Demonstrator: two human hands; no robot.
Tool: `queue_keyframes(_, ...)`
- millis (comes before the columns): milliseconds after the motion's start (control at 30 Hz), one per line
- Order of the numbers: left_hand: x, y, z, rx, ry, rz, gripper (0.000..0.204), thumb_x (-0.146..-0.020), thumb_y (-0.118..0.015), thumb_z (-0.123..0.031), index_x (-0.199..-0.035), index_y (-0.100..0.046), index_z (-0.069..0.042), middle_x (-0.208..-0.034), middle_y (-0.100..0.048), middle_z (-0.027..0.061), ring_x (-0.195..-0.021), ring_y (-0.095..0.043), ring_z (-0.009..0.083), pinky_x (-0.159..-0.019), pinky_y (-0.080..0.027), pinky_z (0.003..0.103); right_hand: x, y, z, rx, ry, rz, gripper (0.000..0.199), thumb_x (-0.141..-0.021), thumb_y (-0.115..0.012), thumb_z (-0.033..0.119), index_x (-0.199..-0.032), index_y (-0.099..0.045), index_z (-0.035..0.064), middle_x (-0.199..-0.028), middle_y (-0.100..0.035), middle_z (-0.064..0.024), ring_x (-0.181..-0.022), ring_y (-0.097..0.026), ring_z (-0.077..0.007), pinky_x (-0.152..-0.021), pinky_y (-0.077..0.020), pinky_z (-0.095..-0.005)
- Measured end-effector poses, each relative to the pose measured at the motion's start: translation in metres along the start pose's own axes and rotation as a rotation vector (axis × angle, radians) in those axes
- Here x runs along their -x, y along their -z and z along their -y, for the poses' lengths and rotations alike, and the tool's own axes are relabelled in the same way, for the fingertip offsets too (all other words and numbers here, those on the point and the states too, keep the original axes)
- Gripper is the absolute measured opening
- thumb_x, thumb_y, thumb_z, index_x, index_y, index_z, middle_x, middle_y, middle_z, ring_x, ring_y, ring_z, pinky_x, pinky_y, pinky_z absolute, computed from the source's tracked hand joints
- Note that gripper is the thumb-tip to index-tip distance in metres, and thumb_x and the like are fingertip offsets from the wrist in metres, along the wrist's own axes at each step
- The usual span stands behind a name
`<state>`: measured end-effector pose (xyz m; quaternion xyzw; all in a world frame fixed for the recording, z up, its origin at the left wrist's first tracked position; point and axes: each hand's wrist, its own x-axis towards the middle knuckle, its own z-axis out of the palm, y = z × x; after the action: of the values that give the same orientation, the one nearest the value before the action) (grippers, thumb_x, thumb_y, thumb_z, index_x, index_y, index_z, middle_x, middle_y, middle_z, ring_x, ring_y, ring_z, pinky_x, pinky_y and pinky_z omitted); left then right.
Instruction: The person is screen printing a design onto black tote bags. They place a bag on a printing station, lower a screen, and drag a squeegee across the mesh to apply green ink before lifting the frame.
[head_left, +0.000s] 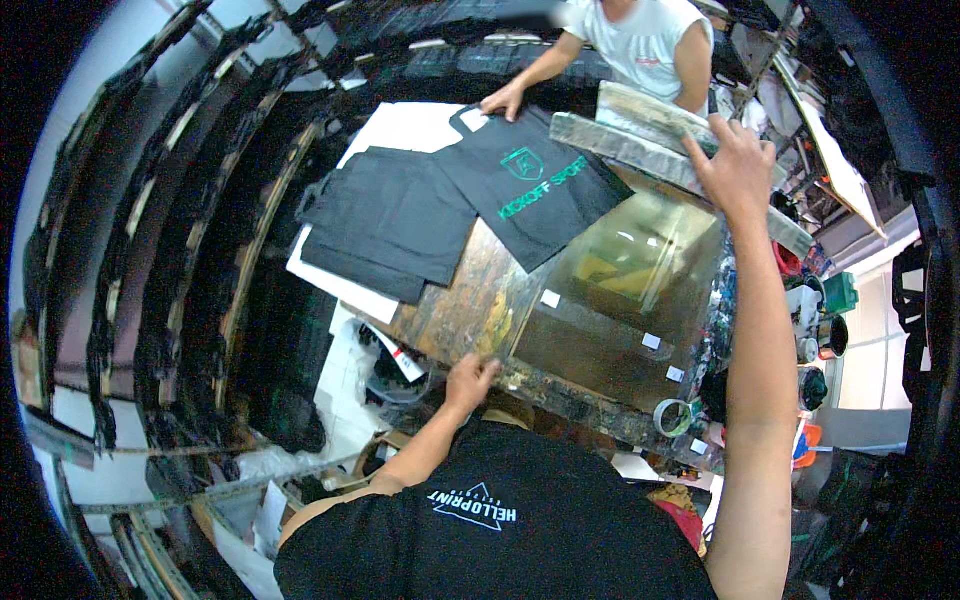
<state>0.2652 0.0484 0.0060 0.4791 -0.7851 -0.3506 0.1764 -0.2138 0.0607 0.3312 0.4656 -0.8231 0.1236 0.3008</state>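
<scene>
My right hand grips the raised edge of a worn, pale screen-printing frame, thumb on one side and fingers over the top. The frame is tilted up over the far part of a work table; its lower side is partly hidden. My left hand rests at the table's near edge with its fingers curled; what they hold, if anything, is hidden. Beyond it lies a black tote bag with a green print, partly over more black bags. A co-worker's hand touches the printed bag by its handle.
A co-worker in a white top stands across the table. A roll of tape sits near the right front corner. Dark racks rise on the left. Several pots and a green container crowd the right side.
</scene>
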Motion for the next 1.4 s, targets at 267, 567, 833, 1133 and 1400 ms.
queue_keyframes(267,-0.052,0.070,0.038,-0.210,-0.273,-0.316,0.032,-0.096,-0.070,-0.036,-0.090,-0.069,-0.004,-0.094,-0.065,0.0180,-0.092,-0.061,0.0407,-0.083,-0.049,0.048,0.002,0.005,0.008,0.044,-0.028,0.056,0.057,-0.094,-0.059,0.061,-0.130,-0.065,0.0177,-0.112,-0.070,-0.0132,-0.113,-0.064,-0.0312,-0.100,-0.0415,-0.0540)
queue_keyframes(567,-0.185,0.103,0.071,-0.720,-0.047,0.021,0.091,-0.095,-0.054,-0.068,-0.164,-0.026,-0.015,-0.170,-0.015,0.0198,-0.157,-0.005,0.0442,-0.126,-0.008,0.059,0.001,-0.002,0.011,0.122,0.017,0.021,0.058,-0.096,-0.059,0.059,-0.126,-0.065,0.0096,-0.117,-0.069,-0.0141,-0.110,-0.065,-0.0319,-0.093,-0.0433,-0.0487)
queue_keyframes(833,-0.193,0.062,0.103,-0.771,-0.052,-0.047,0.082,-0.102,-0.037,-0.066,-0.165,-0.024,-0.015,-0.172,-0.014,0.0170,-0.158,-0.011,0.0375,-0.125,-0.004,0.060,0.002,-0.015,-0.006,0.086,0.044,-0.040,0.052,-0.094,-0.063,0.053,-0.123,-0.065,0.0099,-0.109,-0.069,-0.0167,-0.107,-0.064,-0.0349,-0.093,-0.0429,-0.0501)
queue_keyframes(1133,-0.210,0.072,0.129,-0.579,-0.220,-0.373,0.044,-0.098,-0.063,-0.040,-0.134,-0.068,-0.015,-0.141,-0.064,0.0092,-0.134,-0.053,0.0295,-0.113,-0.029,0.057,0.001,-0.012,0.004,0.062,0.008,0.003,0.051,-0.096,-0.061,0.053,-0.122,-0.066,0.0099,-0.114,-0.069,-0.0132,-0.111,-0.063,-0.0333,-0.094,-0.0425,-0.0493)
queue_keyframes(1400,-0.276,0.143,0.123,-0.098,-0.063,0.040,0.059,-0.107,-0.039,-0.050,-0.111,-0.070,-0.001,-0.109,-0.069,0.0306,-0.107,-0.063,0.0505,-0.092,-0.048,0.054,0.003,-0.017,-0.001,0.085,0.009,-0.011,0.051,-0.092,-0.064,0.052,-0.121,-0.067,0.0101,-0.117,-0.070,-0.0123,-0.112,-0.064,-0.0318,-0.096,-0.0435,-0.0475)
